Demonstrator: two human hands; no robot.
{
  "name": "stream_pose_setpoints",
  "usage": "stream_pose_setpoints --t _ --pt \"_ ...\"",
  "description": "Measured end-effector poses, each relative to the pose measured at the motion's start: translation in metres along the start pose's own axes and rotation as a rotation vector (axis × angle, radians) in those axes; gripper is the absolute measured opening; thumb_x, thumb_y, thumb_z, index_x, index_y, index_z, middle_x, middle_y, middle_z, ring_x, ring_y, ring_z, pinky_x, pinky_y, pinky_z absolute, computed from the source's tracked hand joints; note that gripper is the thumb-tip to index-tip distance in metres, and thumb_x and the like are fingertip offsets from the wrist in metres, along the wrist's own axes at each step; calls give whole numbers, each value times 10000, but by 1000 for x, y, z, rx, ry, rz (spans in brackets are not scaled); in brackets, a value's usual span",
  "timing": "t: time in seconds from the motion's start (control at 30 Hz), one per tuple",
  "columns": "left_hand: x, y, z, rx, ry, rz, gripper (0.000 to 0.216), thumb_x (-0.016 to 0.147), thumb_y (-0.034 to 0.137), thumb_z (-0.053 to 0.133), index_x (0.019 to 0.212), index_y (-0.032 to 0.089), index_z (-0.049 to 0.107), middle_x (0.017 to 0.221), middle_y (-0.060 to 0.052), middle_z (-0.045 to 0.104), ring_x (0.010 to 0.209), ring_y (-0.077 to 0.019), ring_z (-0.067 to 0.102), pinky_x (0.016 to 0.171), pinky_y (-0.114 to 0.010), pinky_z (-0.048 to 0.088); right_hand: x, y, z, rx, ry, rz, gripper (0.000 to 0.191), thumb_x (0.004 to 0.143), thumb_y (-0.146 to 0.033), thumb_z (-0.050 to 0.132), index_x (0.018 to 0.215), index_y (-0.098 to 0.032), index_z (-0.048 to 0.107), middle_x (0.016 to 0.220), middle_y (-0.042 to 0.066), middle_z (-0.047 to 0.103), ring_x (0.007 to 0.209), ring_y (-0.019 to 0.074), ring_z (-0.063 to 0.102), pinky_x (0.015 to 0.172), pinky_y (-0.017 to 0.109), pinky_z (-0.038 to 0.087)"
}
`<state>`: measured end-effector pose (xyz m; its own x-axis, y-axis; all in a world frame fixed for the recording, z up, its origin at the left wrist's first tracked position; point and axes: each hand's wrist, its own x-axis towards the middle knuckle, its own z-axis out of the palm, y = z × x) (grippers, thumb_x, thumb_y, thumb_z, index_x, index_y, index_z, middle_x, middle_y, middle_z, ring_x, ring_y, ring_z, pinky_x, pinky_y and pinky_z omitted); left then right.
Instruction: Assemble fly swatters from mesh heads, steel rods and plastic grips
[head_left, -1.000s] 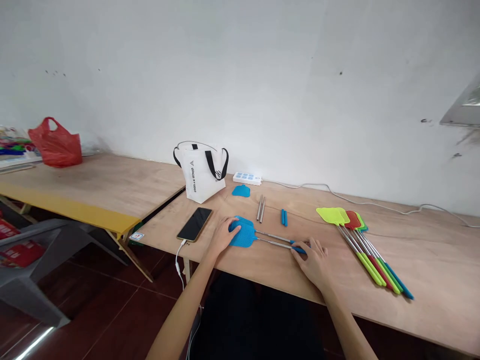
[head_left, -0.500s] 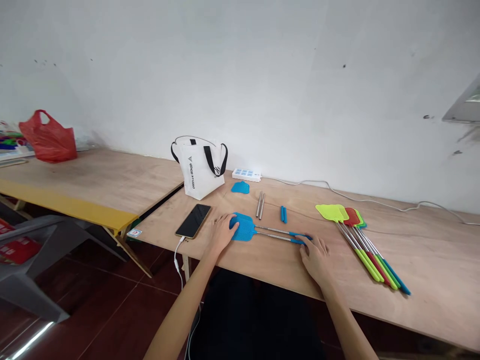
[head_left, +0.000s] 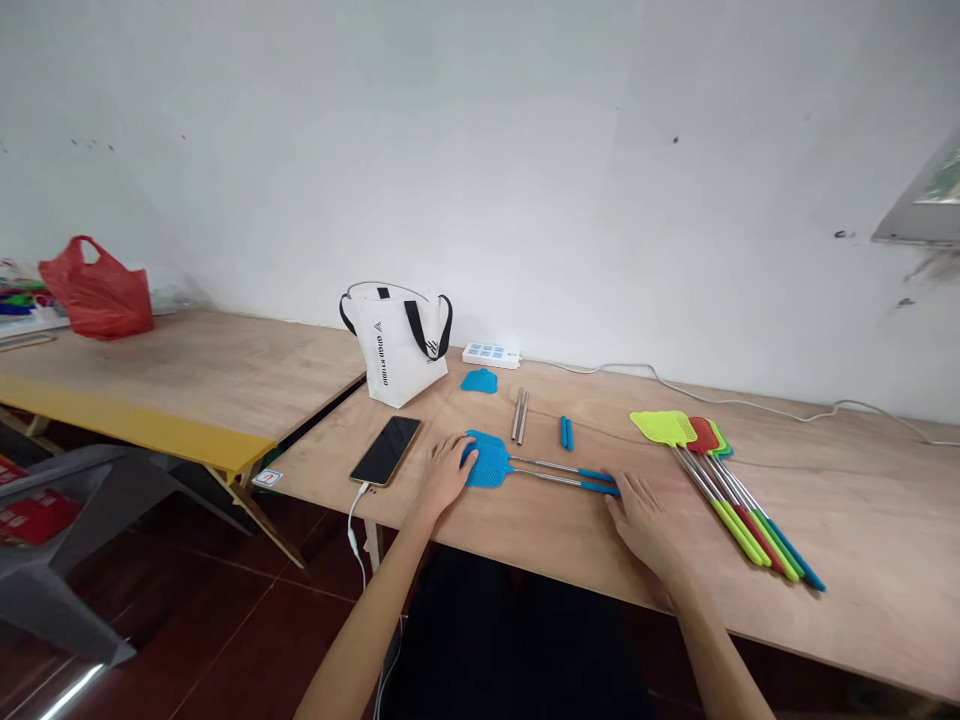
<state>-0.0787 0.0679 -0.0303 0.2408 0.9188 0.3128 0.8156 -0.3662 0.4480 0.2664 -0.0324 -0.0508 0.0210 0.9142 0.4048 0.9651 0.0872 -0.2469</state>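
Two blue fly swatters (head_left: pixel 487 462) lie one over the other on the table, heads to the left, their metal rods side by side and blue grips to the right. My left hand (head_left: pixel 448 474) rests at the left edge of the heads, thumb and fingers apart and touching the mesh. Against the ends of the grips lies my right hand (head_left: pixel 639 512), fingers stretched out and holding nothing. Behind them are a loose blue swatter head (head_left: pixel 479 381), metal tubes (head_left: pixel 520 416) and two blue handle grips (head_left: pixel 566 433).
Several assembled fly swatters (head_left: pixel 735 500) in yellow, red, green and blue lie at the right. A phone (head_left: pixel 386 452) on a cable, a white bag (head_left: pixel 401 350) and a power strip (head_left: pixel 490 355) stand left and behind. A red plastic bag (head_left: pixel 101 295) sits on the neighbouring table.
My right hand has slid a little right, off the tops of the grips to their ends. My left hand stays at the heads. The view has shifted slightly.
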Motion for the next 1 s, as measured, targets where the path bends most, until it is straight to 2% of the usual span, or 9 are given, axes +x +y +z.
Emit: stream_pose_setpoints --t 0.17,0.43,1.0 --pt "0 -1 2 61 -41 45 423 1057 385 349 1408 242 536 1512 -73 520 1387 -269 468 1162 -460 350 0 7 4 -68 -13 143 462 1010 -393 312 1392 -229 514 1448 102 552 1355 278 485 1133 499 350" --pt "0 -3 5 87 -25 66 437 1060 393 341 1419 224 525 1513 -82 522 1389 -268 472 1170 -470 354 -2 6 13 -110 -44 149 521 1026 -396 225 1435 -220 496 1506 111 508 1434 248 412 1185 516 286" --pt "-1 -2 3 100 -30 68 452 1061 413 318 1424 239 523 1513 -82 521 1367 -278 483 1138 -462 378 -2 7 11 -160 -45 111 509 1037 -394 228 1417 -214 514 1479 120 531 1396 272 461 1161 518 318"
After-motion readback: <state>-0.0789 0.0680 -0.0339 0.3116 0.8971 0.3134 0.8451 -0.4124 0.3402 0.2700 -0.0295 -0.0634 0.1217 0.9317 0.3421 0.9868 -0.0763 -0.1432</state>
